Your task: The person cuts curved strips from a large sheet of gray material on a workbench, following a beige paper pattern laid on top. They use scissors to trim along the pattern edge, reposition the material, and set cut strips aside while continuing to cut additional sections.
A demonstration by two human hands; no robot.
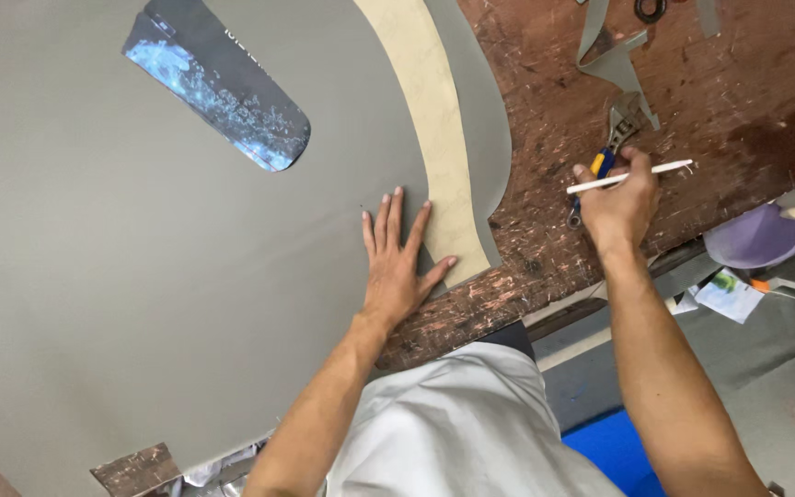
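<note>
A: Grey sheet (140, 276) is spread over most of the table (692, 101). How is it held?

B: It is pinned flat by the left hand (396, 267), fingers spread, no grip closed on anything. The palm is set just beside the sheet's right edge, and the thumb is laid on the cream template (439, 129).

A: How does the template lie?

B: Its long axis is curved, running from the top of the view down to the left hand, along the sheet's edge. A narrow grey strip (489, 120) is seen on its right flank.

A: And the right hand (620, 204)?

B: A thin white pencil (632, 175) is held in its grip, lying almost level with the tip toward the left. The hand is placed over bare wood, well right of the template, with a blue-handled tool (600, 166) under it.

A: Which hand is nearer the template?

B: The left; it is touching. The right is apart, so the template lies to the left of the pencil tip.
</note>
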